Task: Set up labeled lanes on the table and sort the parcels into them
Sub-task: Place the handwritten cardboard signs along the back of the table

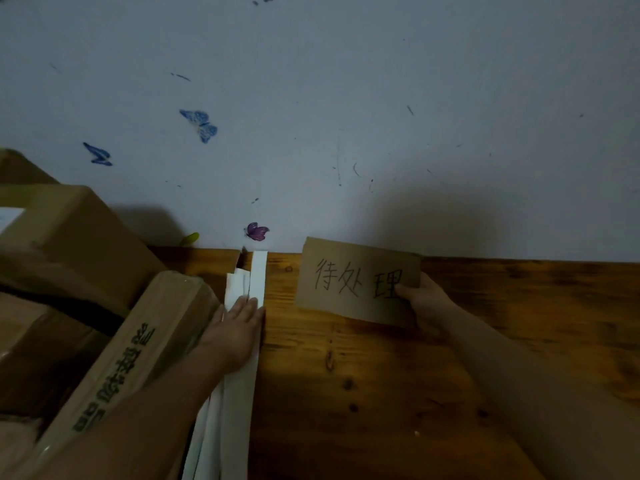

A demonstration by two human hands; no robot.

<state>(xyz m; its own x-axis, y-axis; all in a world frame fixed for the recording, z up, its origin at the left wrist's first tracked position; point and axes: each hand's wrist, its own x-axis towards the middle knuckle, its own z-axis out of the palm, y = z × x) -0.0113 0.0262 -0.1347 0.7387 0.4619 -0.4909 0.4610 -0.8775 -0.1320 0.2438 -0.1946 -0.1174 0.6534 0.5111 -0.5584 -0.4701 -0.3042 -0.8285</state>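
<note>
1. Two grips work at the wooden surface.
2. Left grip, fingers spread flat, presses white strips just beside the parcels at left.
3. Right grip pinches the handwritten cardboard label by its right edge, far side, by the wall.

We can read three handwritten characters, 待处理, in dark strokes on the brown cardboard sign held near the far edge of the wooden surface; the last character is partly covered at its lower right. On the long carton at the left, a row of dark printed characters runs lengthwise along its side, turned sideways to us. They look like 易碎物品, though blur keeps us from being sure. The white sticker on the big box behind is too dim to read
</note>
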